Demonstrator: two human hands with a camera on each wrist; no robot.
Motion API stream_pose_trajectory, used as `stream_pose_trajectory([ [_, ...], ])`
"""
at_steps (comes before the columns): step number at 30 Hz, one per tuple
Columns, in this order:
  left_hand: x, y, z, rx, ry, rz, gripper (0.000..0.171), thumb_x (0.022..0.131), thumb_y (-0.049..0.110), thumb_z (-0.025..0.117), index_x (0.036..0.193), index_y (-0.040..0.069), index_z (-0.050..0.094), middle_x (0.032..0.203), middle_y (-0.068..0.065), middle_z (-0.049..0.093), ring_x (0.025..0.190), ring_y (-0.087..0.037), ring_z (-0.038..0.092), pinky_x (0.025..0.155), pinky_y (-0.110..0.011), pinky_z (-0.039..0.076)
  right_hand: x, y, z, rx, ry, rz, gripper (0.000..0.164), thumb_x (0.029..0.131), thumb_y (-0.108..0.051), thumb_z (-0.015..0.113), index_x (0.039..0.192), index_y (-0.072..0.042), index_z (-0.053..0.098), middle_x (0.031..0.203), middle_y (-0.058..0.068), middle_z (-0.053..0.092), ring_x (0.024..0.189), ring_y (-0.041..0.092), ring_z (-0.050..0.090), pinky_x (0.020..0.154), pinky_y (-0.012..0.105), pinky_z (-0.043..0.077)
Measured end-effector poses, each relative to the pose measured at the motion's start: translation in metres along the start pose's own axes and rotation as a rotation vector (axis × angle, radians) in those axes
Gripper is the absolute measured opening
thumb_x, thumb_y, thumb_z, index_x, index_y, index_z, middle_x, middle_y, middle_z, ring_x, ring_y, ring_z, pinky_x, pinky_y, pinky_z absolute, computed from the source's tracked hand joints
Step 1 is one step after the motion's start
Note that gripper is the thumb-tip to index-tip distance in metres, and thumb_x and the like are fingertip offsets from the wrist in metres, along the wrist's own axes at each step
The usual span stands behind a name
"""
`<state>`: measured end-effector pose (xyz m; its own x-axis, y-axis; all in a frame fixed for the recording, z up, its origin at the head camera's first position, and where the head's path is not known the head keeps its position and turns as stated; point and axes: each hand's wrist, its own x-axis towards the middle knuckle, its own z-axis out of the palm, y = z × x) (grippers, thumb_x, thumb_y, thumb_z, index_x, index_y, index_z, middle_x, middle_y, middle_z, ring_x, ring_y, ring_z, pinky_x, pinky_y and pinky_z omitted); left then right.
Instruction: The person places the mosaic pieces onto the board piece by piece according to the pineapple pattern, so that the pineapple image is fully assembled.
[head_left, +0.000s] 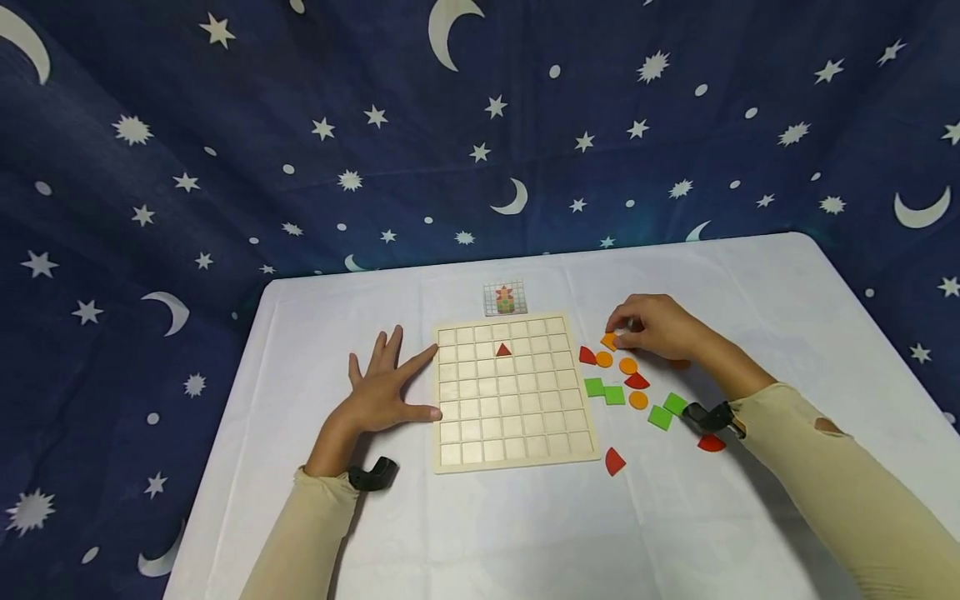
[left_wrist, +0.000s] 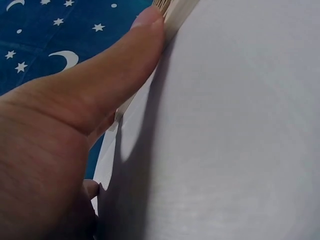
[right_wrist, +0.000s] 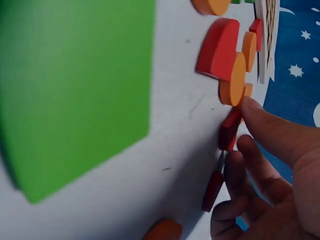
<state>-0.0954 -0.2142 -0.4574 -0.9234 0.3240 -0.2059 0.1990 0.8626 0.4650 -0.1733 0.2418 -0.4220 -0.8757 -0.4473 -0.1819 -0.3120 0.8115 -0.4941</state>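
Observation:
A pale square grid board (head_left: 450, 465) lies on the table with one red triangle (head_left: 503, 350) in its upper part. My left hand (head_left: 375, 396) is spread at the board's left side, thumb and index fingertips touching its edge; in the left wrist view the thumb (left_wrist: 110, 65) presses along that edge. Right of the board, my right hand (head_left: 656, 323) pinches an orange square tile (head_left: 608, 340) between thumb and fingers. Beneath and beside this hand in the right wrist view are red pieces (right_wrist: 220, 47) and an orange disc (right_wrist: 233, 82).
Green squares (head_left: 614, 395), orange discs (head_left: 638, 401) and red quarter-circle pieces (head_left: 615, 461) are scattered right of the board. A small pattern card (head_left: 506, 297) stands behind the board. White cloth (head_left: 510, 533) covers the table, and a dark blue starry curtain (head_left: 420, 125) hangs behind.

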Motion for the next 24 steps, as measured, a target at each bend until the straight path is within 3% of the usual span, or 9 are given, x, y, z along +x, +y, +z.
stream_pose_trajectory([
  [6,0.000,0.003,0.001,0.010,0.002,-0.012,0.106,0.070,0.067,0.083,0.159,0.036,0.035,0.172,-0.019,-0.006,0.157,-0.046,-0.013,0.110,-0.080,-0.015,0.002,-0.003,-0.001,-0.029,-0.042,-0.007,0.017,0.091,-0.012,0.078,0.107,-0.013,0.074,0.101,0.004,0.068,0.090,0.021,0.057,0.089,0.043,0.051],
  [11,0.001,0.003,0.001,0.014,-0.003,-0.020,0.106,0.070,0.068,0.083,0.159,0.037,0.035,0.172,-0.019,-0.006,0.157,-0.045,-0.014,0.110,-0.080,-0.015,0.003,-0.006,-0.006,-0.011,-0.077,0.031,0.015,0.089,-0.015,0.080,0.096,-0.014,0.067,0.081,0.000,0.061,0.078,0.018,0.055,0.076,0.035,0.047],
  [15,0.000,0.003,0.001,0.009,-0.002,-0.022,0.106,0.069,0.067,0.084,0.159,0.036,0.036,0.172,-0.019,-0.006,0.157,-0.045,-0.013,0.110,-0.080,-0.015,0.004,-0.007,-0.006,0.037,-0.042,0.026,0.013,0.089,-0.016,0.081,0.093,-0.016,0.068,0.075,-0.001,0.059,0.074,0.017,0.054,0.071,0.032,0.045],
  [21,0.001,0.003,0.001,0.013,-0.001,-0.027,0.105,0.070,0.067,0.083,0.159,0.036,0.036,0.172,-0.019,-0.005,0.157,-0.045,-0.013,0.110,-0.080,-0.015,0.013,-0.028,0.003,0.253,0.025,0.108,0.008,0.092,-0.020,0.078,0.097,-0.016,0.073,0.085,0.005,0.067,0.068,0.026,0.059,0.055,0.032,0.049],
  [24,0.001,0.003,0.000,0.009,0.001,-0.026,0.105,0.070,0.067,0.083,0.159,0.036,0.036,0.172,-0.019,-0.006,0.157,-0.045,-0.013,0.110,-0.080,-0.015,0.020,-0.046,0.010,0.378,0.018,0.138,0.009,0.093,-0.020,0.075,0.100,-0.015,0.075,0.092,0.007,0.069,0.079,0.028,0.060,0.060,0.032,0.050],
])
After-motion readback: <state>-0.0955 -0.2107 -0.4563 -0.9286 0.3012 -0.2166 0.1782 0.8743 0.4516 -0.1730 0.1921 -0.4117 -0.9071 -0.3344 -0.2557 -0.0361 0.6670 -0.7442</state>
